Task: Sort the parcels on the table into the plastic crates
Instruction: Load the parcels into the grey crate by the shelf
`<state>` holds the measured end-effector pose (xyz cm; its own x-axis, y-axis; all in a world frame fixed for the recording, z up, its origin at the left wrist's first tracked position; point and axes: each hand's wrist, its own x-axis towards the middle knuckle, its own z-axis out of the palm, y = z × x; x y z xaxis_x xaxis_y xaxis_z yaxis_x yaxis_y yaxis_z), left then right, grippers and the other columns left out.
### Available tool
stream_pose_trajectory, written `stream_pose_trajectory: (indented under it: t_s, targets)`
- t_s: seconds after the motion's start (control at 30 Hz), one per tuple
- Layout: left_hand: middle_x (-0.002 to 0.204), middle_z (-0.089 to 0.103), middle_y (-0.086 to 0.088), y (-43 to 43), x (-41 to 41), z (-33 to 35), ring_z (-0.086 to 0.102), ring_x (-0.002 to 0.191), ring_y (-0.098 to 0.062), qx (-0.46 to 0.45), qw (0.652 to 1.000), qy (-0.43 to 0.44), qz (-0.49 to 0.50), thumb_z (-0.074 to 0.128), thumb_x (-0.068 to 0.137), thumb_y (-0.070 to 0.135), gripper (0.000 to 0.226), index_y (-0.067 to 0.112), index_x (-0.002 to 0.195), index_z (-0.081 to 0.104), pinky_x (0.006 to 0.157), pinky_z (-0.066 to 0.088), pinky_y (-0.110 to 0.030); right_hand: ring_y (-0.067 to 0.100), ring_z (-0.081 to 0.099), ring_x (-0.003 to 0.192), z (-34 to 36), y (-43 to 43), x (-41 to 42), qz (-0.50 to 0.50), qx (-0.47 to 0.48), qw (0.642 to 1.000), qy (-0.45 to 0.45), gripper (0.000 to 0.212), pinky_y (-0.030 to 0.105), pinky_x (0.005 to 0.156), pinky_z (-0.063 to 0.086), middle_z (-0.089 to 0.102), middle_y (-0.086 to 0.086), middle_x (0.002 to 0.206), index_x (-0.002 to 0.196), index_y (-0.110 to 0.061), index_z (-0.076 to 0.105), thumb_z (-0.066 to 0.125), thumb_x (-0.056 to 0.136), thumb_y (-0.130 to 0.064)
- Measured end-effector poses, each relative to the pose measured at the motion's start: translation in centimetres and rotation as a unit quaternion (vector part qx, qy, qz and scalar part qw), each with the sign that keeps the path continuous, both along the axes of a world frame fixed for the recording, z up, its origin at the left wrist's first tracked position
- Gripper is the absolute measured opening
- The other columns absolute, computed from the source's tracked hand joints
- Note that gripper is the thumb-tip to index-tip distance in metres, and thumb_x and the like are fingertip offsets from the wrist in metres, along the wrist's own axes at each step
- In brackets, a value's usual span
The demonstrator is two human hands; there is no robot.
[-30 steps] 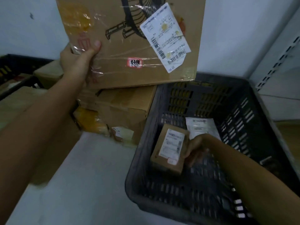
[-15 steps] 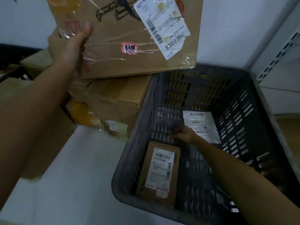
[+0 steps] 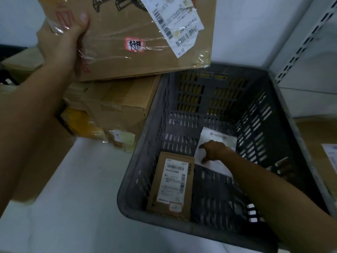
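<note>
A white table (image 3: 76, 207) against a pale wall, dimly lit. At 4 o'clock sits a grey plastic crate (image 3: 151, 125); a small brown parcel (image 3: 173, 181) lies flat at its 7 o'clock corner, a white mailer (image 3: 221, 138) just beside it. My right hand (image 3: 214, 149) rests on the mailer; whether its fingers pinch or press, I cannot tell. At 11 o'clock my left hand (image 3: 62, 42) grips a large cardboard parcel (image 3: 127, 30) by one edge, thumb in front. Held one-handed, it could tilt and fall onto my right arm. Stacked boxes (image 3: 116, 105) crowd the crate's left wall; its far half is open.
</note>
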<state>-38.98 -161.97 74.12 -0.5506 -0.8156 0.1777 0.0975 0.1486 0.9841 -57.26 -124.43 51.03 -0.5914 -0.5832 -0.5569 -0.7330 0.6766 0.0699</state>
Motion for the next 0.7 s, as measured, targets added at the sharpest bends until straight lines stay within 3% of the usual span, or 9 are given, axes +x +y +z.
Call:
stream_pose_trajectory:
  t_s: [0.07, 0.13, 0.2, 0.23, 0.33, 0.4, 0.47, 0.57, 0.7]
  targets:
    - [0.118, 0.067, 0.004, -1.2, -0.3, -0.6, 0.064, 0.108, -0.015, -0.001, 1.000, 0.010, -0.009, 0.077, 0.056, 0.068, 0.082, 0.025, 0.123, 0.058, 0.094, 0.051, -0.039, 0.027, 0.036, 0.135, 0.4, 0.7, 0.4, -0.005, -0.054, 0.999, -0.008, 0.080, 0.036, 0.106, 0.034, 0.036, 0.010, 0.149, 0.148, -0.018, 0.027, 0.063, 0.083, -0.049]
    - [0.118, 0.067, 0.003, -0.7, -0.1, -0.5, 0.064, 0.107, -0.015, -0.013, 1.000, 0.016, -0.007, 0.077, 0.057, 0.067, 0.080, 0.024, 0.122, 0.059, 0.093, 0.051, -0.038, 0.029, 0.022, 0.141, 0.4, 1.8, 0.7, -0.022, -0.102, 0.994, 0.024, 0.090, 0.048, 0.109, 0.028, 0.022, 0.011, 0.155, 0.151, -0.020, 0.013, 0.063, 0.083, -0.051]
    - [0.115, 0.067, 0.008, 2.1, 0.4, 0.5, 0.064, 0.106, -0.010, -0.009, 0.999, 0.027, 0.022, 0.078, 0.054, 0.067, 0.079, 0.028, 0.119, 0.058, 0.091, 0.052, -0.032, 0.028, 0.005, 0.146, 0.3, 2.8, 0.8, -0.058, -0.091, 0.994, -0.005, 0.101, 0.055, 0.112, 0.017, 0.000, 0.007, 0.159, 0.151, -0.023, -0.002, 0.064, 0.081, -0.052]
    - [0.114, 0.068, 0.009, 2.6, 0.5, 0.6, 0.064, 0.104, -0.008, -0.016, 0.999, 0.035, 0.031, 0.079, 0.053, 0.066, 0.077, 0.029, 0.117, 0.058, 0.090, 0.052, -0.031, 0.026, 0.004, 0.147, 0.3, 3.1, 0.6, -0.071, -0.071, 0.994, -0.040, 0.103, 0.051, 0.114, 0.015, -0.002, 0.006, 0.160, 0.151, -0.021, -0.002, 0.066, 0.080, -0.051]
    - [0.111, 0.069, 0.009, 3.4, 0.7, 1.0, 0.065, 0.103, -0.007, -0.026, 0.998, 0.045, 0.037, 0.082, 0.050, 0.063, 0.077, 0.029, 0.114, 0.060, 0.089, 0.053, -0.031, 0.023, 0.026, 0.141, 1.1, 3.1, -0.2, -0.105, -0.044, 0.985, -0.131, 0.084, 0.031, 0.114, 0.022, 0.024, 0.007, 0.155, 0.149, -0.016, 0.024, 0.068, 0.082, -0.044]
    - [0.109, 0.069, 0.010, 4.6, 0.8, 1.6, 0.065, 0.101, -0.005, -0.025, 0.998, 0.045, 0.045, 0.082, 0.050, 0.062, 0.072, 0.029, 0.110, 0.060, 0.087, 0.053, -0.029, 0.025, 0.028, 0.140, 1.5, 3.2, -0.7, -0.097, -0.071, 0.987, -0.107, 0.085, 0.030, 0.114, 0.023, 0.025, 0.008, 0.155, 0.149, -0.014, 0.022, 0.069, 0.082, -0.039]
    - [0.104, 0.068, 0.013, 6.0, 0.8, 2.3, 0.065, 0.096, -0.003, -0.031, 0.997, 0.034, 0.068, 0.081, 0.055, 0.056, 0.059, 0.029, 0.103, 0.060, 0.084, 0.054, -0.024, 0.025, 0.015, 0.145, 1.1, 3.8, -0.5, -0.062, -0.020, 0.995, -0.075, 0.097, 0.034, 0.117, 0.015, 0.011, 0.007, 0.159, 0.151, -0.017, 0.009, 0.069, 0.080, -0.044]
    - [0.100, 0.063, 0.016, 7.3, 0.7, 2.5, 0.061, 0.092, -0.002, -0.032, 0.995, 0.017, 0.093, 0.078, 0.066, 0.049, 0.047, 0.029, 0.105, 0.058, 0.078, 0.053, -0.019, 0.022, 0.022, 0.142, 1.2, 4.5, -1.1, -0.102, 0.047, 0.984, -0.138, 0.072, 0.034, 0.115, 0.018, 0.023, 0.002, 0.155, 0.145, -0.023, 0.032, 0.066, 0.084, -0.041]
    - [0.093, 0.063, 0.018, 8.9, 0.6, 2.9, 0.059, 0.084, 0.003, -0.027, 0.996, 0.013, 0.083, 0.076, 0.072, 0.042, 0.040, 0.028, 0.105, 0.059, 0.066, 0.047, -0.014, 0.014, 0.046, 0.115, 2.3, 5.5, -1.8, -0.100, 0.037, 0.978, -0.179, 0.052, 0.020, 0.093, 0.041, 0.052, -0.005, 0.118, 0.136, -0.012, 0.046, 0.064, 0.089, -0.025]
